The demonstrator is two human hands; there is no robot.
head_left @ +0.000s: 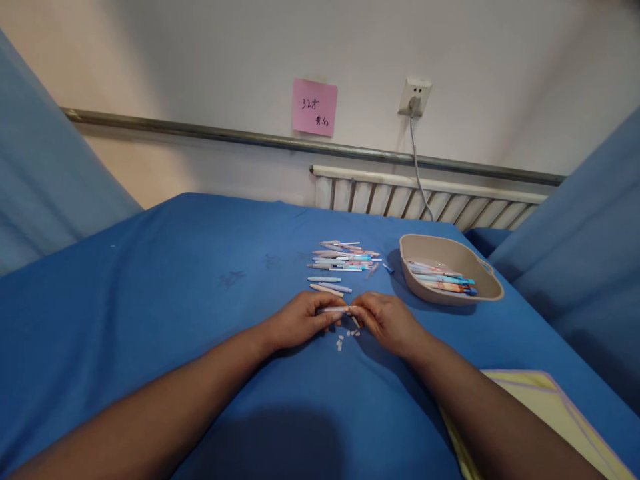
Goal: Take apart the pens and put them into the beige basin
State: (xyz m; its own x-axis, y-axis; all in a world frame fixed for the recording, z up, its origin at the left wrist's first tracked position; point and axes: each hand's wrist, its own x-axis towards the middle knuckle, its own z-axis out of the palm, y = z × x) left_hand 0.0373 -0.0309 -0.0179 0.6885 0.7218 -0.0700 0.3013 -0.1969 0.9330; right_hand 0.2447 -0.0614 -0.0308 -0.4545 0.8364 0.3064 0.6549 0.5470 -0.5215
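Near the middle of the blue cloth, my left hand (303, 317) is closed around a slim pale pen part (331, 309) that points to the right. My right hand (384, 320) pinches at its right end, where a small pen piece (355, 321) slants down by the fingertips; its exact shape is too small to make out. Just below the fingers lie several small whitish bits (340, 343). Beyond my hands are a few pastel pen barrels (325, 279) and a pile of pen parts (340, 259), with thin white tubes among them.
A beige plastic basket (453, 245) holding several pens (440, 279) stands to the right, a small dark blue piece (388, 269) beside it. A yellow cloth (535, 393) lies under my right forearm. A radiator (380, 193) and metal rail (240, 137) run along the wall behind.
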